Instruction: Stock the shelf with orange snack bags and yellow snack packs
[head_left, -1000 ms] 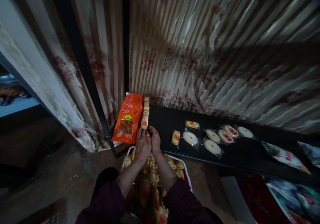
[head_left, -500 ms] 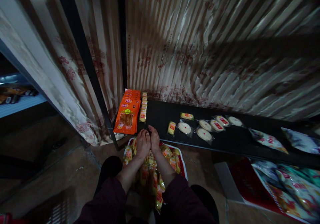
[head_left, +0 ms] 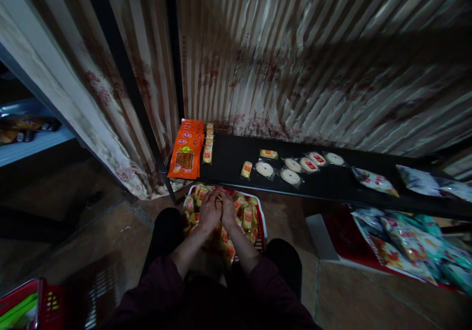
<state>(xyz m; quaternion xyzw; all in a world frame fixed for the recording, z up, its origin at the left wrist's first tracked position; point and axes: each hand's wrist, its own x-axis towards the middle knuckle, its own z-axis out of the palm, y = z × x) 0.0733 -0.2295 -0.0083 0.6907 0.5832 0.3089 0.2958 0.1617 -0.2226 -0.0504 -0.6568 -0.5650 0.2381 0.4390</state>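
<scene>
My left hand [head_left: 210, 211] and my right hand [head_left: 228, 208] are side by side over a red basket with a white rim [head_left: 264, 217], fingers curled in towards each other. A sliver of yellow shows between them, but what they hold, if anything, is hidden. Small yellow wrapped cakes [head_left: 248, 217] with orange labels fill the basket, which sits between my knees. Just beyond, on the black shelf [head_left: 228, 165], a row of the same small cakes [head_left: 207, 145] stands beside overlapping orange snack packets [head_left: 185, 155].
Further right on the shelf lie two loose yellow cakes [head_left: 246, 169], several round white wrapped pastries [head_left: 264, 169] and bagged snacks [head_left: 375, 181]. Under it is a red-and-white box [head_left: 342, 234] of bags. A black post [head_left: 142, 123] rises at left; a red basket [head_left: 53, 303] stands lower left.
Both hands have drawn back from the shelf's front edge to over the basket, and their fingers are more curled. The view has shifted, bringing the lower-left red basket further in.
</scene>
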